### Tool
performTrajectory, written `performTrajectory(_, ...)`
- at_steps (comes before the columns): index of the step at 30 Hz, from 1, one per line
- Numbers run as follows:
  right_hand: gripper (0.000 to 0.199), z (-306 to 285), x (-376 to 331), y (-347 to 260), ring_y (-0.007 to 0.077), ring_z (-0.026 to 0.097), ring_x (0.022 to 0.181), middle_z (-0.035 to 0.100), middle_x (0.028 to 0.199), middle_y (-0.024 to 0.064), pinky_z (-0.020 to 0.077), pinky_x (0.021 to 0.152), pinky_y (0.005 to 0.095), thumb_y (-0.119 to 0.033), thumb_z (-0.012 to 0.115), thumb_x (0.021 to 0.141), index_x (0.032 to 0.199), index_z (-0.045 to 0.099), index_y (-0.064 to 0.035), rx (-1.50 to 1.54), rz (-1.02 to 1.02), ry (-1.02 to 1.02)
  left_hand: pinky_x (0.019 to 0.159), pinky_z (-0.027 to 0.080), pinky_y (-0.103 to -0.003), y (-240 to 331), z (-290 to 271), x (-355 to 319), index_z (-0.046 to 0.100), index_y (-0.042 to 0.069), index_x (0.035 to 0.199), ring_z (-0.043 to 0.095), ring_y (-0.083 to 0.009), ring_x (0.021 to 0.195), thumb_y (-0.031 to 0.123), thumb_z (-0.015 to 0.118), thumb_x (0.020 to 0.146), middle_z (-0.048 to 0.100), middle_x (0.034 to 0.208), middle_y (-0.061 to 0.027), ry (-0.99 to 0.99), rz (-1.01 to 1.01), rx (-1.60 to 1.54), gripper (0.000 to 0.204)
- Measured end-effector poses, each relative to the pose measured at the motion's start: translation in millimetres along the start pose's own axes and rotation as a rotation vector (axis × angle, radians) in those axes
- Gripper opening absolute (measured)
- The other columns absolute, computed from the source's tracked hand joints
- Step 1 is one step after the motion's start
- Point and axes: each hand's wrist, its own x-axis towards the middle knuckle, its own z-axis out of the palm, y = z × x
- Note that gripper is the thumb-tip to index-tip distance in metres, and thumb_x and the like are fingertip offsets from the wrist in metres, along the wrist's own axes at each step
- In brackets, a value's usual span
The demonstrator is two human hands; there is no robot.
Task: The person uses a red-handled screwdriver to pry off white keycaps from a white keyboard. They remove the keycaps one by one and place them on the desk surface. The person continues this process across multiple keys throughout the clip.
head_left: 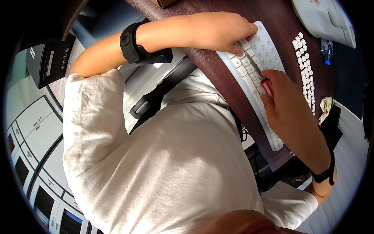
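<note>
A white keyboard point(249, 86) lies slantwise along the near edge of the table. Keycaps sit on its near rows, while its far rows show bare key switches point(268, 50). My left hand point(233, 33) is closed over the keyboard's left end, thumb on the near keys and fingers bent toward the far side. In my right hand point(281, 95) is a screwdriver point(266, 86) with a red and dark handle. Its slim grey shaft lies low along the keycaps, pointing toward my left thumb. The exact contact of its tip is hard to make out.
Loose white keycaps point(305, 72) stand in rows on the dark red tabletop point(218, 74) beyond the keyboard. Past them are a white appliance point(327, 19), a small clear bottle with a blue cap point(327, 52) and a crumpled wrapper point(325, 106). A black box point(48, 60) stands at far left.
</note>
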Motion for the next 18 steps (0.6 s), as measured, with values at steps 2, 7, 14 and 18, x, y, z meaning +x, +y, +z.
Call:
performTrajectory(2,0.036,2.8,-0.6,2.4,0.0401,0.061,0.106,0.061,0.116,0.0228,0.0493,0.092,0.0431,-0.004,0.06,0.092,0.126,0.052,-0.0002,0.067,-0.005,0.025,0.073,0.047,-0.044,-4.3,2.9,-0.6,0.055,-0.001,0.106,0.061,-0.0343,0.084,0.017,0.073,0.086,0.06,0.089,-0.0174,0.028,0.025,0.007,0.032)
performTrajectory(7,0.038,21.6,-11.3,14.4,0.0421,0.06,0.103,0.058,0.116,0.0228,0.0494,0.089,0.0442,-0.002,0.058,0.092,0.129,0.048,-0.0001,0.177,-0.036,0.101,0.072,0.047,-0.045,-7.3,4.4,3.2,0.054,-0.001,0.104,0.061,-0.0359,0.083,0.015,0.07,0.088,0.06,0.087,-0.018,0.051,0.091,0.006,0.027)
performTrajectory(14,0.039,55.4,-15.2,33.7,0.0458,0.058,0.105,0.054,0.118,0.0238,0.05,0.086,0.0478,-0.004,0.056,0.094,0.132,0.045,-0.0009,0.274,-0.101,0.182,0.071,0.046,-0.046,-9.5,7.1,3.9,0.053,0.001,0.101,0.061,-0.0374,0.082,0.015,0.066,0.091,0.059,0.085,-0.0182,0.076,0.13,-0.003,0.022)
performTrajectory(18,0.038,68.6,-14.7,42.8,0.0451,0.058,0.105,0.053,0.121,0.0225,0.0502,0.087,0.0465,-0.006,0.056,0.095,0.132,0.047,-0.0008,0.269,-0.144,0.248,0.069,0.045,-0.046,-11.1,3.4,4.8,0.053,0.001,0.101,0.059,-0.0367,0.079,0.018,0.065,0.093,0.059,0.085,-0.018,0.05,0.129,-0.014,0.022)
